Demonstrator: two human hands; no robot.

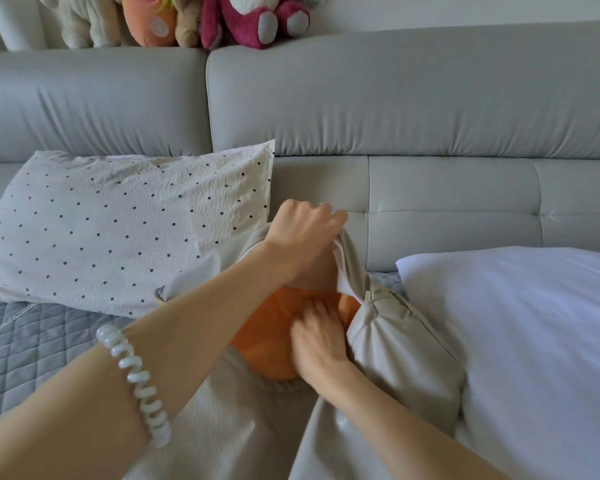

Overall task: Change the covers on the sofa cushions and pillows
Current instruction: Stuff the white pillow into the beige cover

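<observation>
**Both hands at the mouth of the beige cover**

Our left hand (305, 230) is curled tight on the upper edge of the beige cover (395, 344), lifting the opening. Just below it, our right hand (321, 332) lies on the orange cushion (264, 344), fingers bent and pressing into it right at the cover's mouth; motion blur keeps us from telling whether they pinch the orange fabric. The cushion sits partly inside the cover, between our two hands and our forearms. A white spiral hair tie (136, 382) rings our left forearm. Left of the left hand lies a dotted pillow (118, 230); right of the right hand, touching the cover, lies a white pillow (534, 341). Beyond both hands rises the grey sofa backrest (395, 98), with plush toys (250, 19) along its top.
</observation>
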